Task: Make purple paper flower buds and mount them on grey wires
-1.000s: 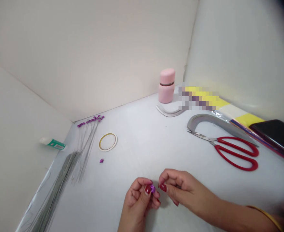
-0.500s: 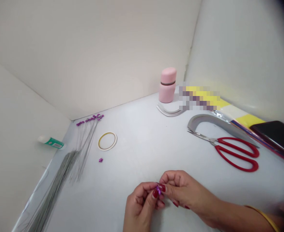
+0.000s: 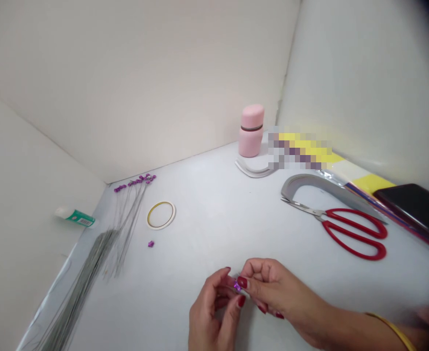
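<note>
My right hand (image 3: 273,282) pinches a small shiny purple star-like piece (image 3: 237,286) between thumb and forefinger, low in the middle of the view. My left hand (image 3: 218,309) is just to its left, thumb and forefinger parted around the piece; whether another of its fingers touches the piece is hidden. A second purple star (image 3: 151,243) lies loose on the table. Beyond it rests a thin ring of white tape (image 3: 161,216). Several purple pieces (image 3: 136,182) on thin grey wires lie at the far left, above a thick bundle of bare wires (image 3: 85,287).
Red-handled scissors (image 3: 346,226) lie at the right, by curved grey strips (image 3: 309,181). Behind them are a black phone (image 3: 415,209) and yellow packaging (image 3: 375,183). A pink bottle (image 3: 251,131) stands near the back wall. A green-and-white tube (image 3: 77,217) is at the left edge.
My left thumb and forefinger have come apart from the purple star. My right hand keeps its pinch on it, nearly in the same place. The view has shifted slightly.
</note>
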`<control>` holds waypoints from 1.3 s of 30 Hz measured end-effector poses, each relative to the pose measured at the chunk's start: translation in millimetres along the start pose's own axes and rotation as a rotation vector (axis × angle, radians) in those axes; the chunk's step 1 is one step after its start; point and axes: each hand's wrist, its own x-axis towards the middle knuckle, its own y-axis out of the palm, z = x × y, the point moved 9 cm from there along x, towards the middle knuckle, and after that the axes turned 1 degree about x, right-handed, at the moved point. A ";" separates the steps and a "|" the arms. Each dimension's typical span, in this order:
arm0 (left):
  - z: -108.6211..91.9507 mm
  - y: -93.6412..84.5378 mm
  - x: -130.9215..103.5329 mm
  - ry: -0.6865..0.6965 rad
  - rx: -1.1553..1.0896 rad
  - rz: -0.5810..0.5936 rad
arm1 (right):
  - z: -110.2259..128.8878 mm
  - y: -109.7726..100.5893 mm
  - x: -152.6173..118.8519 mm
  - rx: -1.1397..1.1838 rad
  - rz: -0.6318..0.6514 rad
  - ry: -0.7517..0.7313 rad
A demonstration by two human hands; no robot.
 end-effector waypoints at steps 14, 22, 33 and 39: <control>-5.8 1.1 4.9 0.095 -0.114 0.075 | 11.2 2.7 3.4 -0.101 0.042 -0.188; 0.0 -1.0 5.3 -0.039 -0.151 0.002 | 10.6 1.8 3.0 -0.076 0.036 -0.194; 2.8 4.4 7.6 -0.086 -0.211 0.115 | 17.9 5.7 1.4 -0.013 0.071 -0.214; 2.2 7.8 5.5 -0.045 -0.175 0.132 | 14.4 5.0 2.0 -0.006 0.074 -0.185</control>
